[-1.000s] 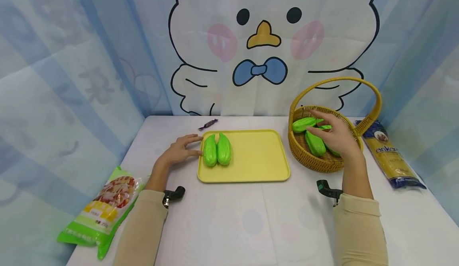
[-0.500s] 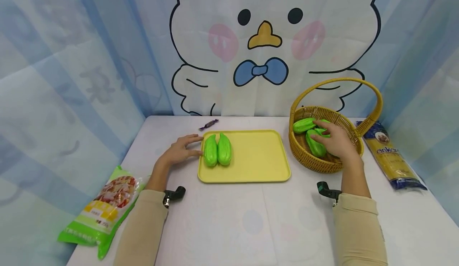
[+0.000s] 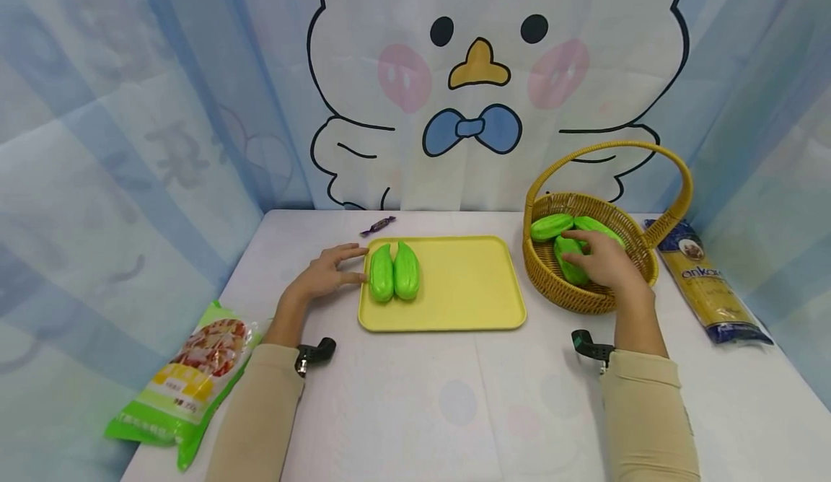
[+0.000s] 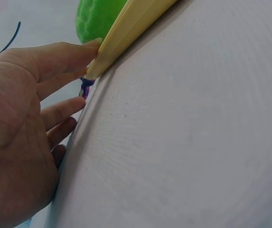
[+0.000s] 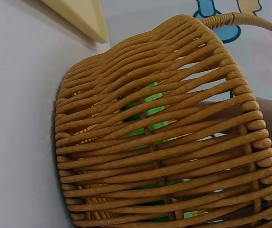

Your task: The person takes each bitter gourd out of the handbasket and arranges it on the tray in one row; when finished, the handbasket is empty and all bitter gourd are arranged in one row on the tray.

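Two green bitter melons [image 3: 393, 273], glossy and bumpy, lie side by side at the left of a yellow tray [image 3: 467, 287]. My left hand [image 3: 324, 273] rests at the tray's left edge, thumb and fingers fairly straight; in the left wrist view the thumb touches the rim. My right hand [image 3: 607, 258] reaches into a wicker basket [image 3: 558, 291] and grips a bitter melon [image 3: 566, 269] with thumb and fingers. Two more bitter melons [image 3: 552, 226] lie behind it in the basket. In the right wrist view the wicker wall hides most of the hand and the melons.
The basket's tall handle [image 3: 610, 144] arches over the right hand. A blue and gold pasta packet [image 3: 708, 280] lies to its right. A wrapped candy [image 3: 378, 226] lies behind the tray. A green food bag [image 3: 195, 374] sits by the left forearm.
My right hand has lowered into the basket and closed its fingers round the front bitter melon. The left hand stays at the tray's edge.
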{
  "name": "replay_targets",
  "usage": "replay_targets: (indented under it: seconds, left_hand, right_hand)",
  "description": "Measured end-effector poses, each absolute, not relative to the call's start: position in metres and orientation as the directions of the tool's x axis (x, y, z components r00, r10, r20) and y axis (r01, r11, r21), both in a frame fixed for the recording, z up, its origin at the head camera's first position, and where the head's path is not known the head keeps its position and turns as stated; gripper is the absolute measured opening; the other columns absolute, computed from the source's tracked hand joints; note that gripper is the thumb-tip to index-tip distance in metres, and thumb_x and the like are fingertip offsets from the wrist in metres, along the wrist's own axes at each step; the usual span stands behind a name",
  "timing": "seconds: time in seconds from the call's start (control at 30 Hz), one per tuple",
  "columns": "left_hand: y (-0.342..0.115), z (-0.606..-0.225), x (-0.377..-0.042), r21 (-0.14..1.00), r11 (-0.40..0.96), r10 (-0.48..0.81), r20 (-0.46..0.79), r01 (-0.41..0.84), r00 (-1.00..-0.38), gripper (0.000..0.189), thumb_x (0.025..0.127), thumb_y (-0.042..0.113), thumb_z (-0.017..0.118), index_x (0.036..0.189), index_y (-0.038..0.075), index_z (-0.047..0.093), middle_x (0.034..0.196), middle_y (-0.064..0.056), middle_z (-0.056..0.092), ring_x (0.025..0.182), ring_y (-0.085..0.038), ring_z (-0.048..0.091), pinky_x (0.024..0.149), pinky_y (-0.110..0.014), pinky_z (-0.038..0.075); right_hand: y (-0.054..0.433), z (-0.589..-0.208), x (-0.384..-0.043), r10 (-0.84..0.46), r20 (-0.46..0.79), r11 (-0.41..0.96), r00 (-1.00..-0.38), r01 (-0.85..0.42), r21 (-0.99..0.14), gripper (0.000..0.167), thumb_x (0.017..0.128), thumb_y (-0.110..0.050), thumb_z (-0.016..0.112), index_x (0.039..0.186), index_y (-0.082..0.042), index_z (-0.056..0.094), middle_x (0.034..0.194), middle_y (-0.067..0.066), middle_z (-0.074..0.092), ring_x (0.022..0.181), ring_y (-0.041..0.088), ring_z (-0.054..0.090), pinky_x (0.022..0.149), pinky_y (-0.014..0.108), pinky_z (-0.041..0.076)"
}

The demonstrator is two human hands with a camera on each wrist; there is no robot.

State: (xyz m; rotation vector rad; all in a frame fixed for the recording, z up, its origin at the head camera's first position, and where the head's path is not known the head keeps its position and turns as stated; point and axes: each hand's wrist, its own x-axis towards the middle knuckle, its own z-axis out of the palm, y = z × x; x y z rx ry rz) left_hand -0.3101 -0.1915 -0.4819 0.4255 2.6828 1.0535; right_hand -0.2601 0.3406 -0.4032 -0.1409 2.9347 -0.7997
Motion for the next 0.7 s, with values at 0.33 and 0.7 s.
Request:
replay_targets:
  seconds: [0.33, 0.7]
  left_hand:
    - [-0.1911, -0.4821, -0.3101, 0.693, 0.697, 0.348, -0.102, 0.184, -0.932, 0.070, 0.092, 0.048, 0.074, 0.155, 0.028, 0.051, 0.171, -0.005, 0.032, 0.161, -0.038, 0.014, 0.122, -0.075, 0.007]
    - [-0.1922, -0.4840, -0.3118, 0.686, 0.701, 0.350, -0.095, 0.194, -0.932, 0.071, 0.092, 0.050, 0.074, 0.155, 0.028, 0.051, 0.171, -0.006, 0.032, 0.161, -0.039, 0.014, 0.122, -0.076, 0.007]
  right_hand:
    - [0.3412, -0.4090, -0.2636, -0.111, -0.060, 0.895, -0.992, -0.073, -0.439, 0.050, 0.104, -0.018, 0.063, 0.150, 0.000, 0.052, 0.156, 0.036, 0.041, 0.145, 0.059, 0.031, 0.115, 0.074, 0.028]
    - [0.3402, -0.4096, -0.2633, -0.118, -0.064, 0.908, -0.991, -0.082, -0.411, 0.049, 0.104, -0.021, 0.064, 0.149, -0.001, 0.054, 0.155, 0.035, 0.042, 0.145, 0.059, 0.032, 0.115, 0.074, 0.028]
